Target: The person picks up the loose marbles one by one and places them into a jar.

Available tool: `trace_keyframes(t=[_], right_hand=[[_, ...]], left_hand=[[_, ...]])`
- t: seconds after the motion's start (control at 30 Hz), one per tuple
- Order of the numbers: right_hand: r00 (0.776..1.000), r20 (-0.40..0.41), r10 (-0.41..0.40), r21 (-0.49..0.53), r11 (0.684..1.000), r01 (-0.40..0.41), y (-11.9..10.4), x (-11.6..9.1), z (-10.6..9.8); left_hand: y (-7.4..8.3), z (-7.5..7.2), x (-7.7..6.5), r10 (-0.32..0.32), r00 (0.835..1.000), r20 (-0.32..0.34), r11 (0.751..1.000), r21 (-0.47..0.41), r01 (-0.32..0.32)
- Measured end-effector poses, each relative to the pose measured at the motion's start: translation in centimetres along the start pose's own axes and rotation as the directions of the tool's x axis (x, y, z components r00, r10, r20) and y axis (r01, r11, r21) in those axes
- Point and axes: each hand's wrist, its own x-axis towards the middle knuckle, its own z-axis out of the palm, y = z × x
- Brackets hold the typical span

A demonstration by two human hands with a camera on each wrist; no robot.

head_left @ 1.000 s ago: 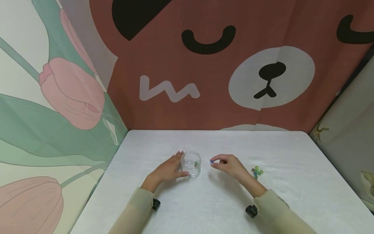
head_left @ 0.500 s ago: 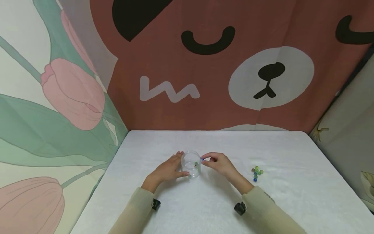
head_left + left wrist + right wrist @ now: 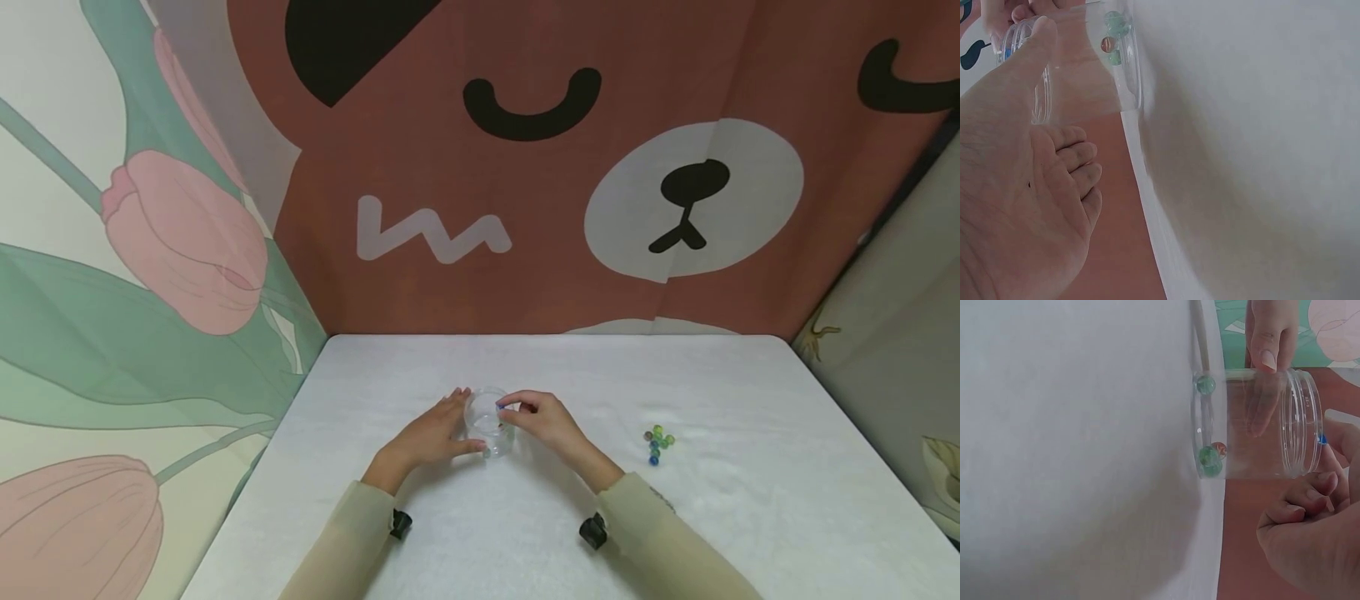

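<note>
A clear plastic jar [image 3: 480, 421] stands upright on the white table. My left hand [image 3: 429, 435] holds it from the left, thumb on the near side and fingers on the far side. Between thumb and index finger, my right hand [image 3: 551, 423] pinches a blue marble [image 3: 1322, 439] right at the jar's open mouth. That hand's other fingers are curled beside the threaded neck. Several marbles lie on the jar's bottom: green ones [image 3: 1205, 385] and a reddish-brown one [image 3: 1219, 449], seen through the wall.
On the table to the right, a small cluster of green, blue and brown marbles [image 3: 657, 442] lies loose. The white tabletop [image 3: 420, 358] ends at a brown cloth backdrop [image 3: 420, 300] printed with an animal face. A floral cloth [image 3: 187, 242] hangs at the left.
My right hand has moved left with the blue marble, from beside the jar to its mouth. The left hand and the jar have stayed in place.
</note>
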Motion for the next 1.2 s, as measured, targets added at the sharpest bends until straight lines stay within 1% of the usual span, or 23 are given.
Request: trace_keyframes(t=[0.23,0.4,0.7,0.87,1.07,1.2], right_hand=[[1.000,0.011,0.016,0.019,1.000,-0.016,0.1,0.4,0.5],[1.000,0.003,0.029,-0.001,1.000,-0.029,0.3,0.6,0.9],[0.999,-0.005,0.049,-0.008,0.999,-0.049,0.2,0.7,1.1],[0.999,-0.008,0.044,0.018,0.999,-0.044,0.3,0.9,1.0],[0.999,0.017,0.038,0.056,0.998,-0.039,0.6,0.9,0.9],[0.999,0.025,0.038,0.062,0.997,-0.039,0.6,0.8,0.8]], left_hand=[[0.0,0.0,0.1,0.007,1.000,0.004,1.000,0.009,-0.007],[0.1,-0.1,0.0,-0.007,1.000,0.016,1.000,0.010,0.007],[0.2,-0.1,0.1,-0.008,1.000,0.014,1.000,0.011,0.008],[0.1,-0.1,0.2,-0.002,1.000,0.012,1.000,0.013,0.001],[0.0,-0.1,0.3,0.018,1.000,0.014,1.000,0.013,-0.018],[0.0,-0.1,0.3,0.023,1.000,0.017,1.000,0.007,-0.023]])
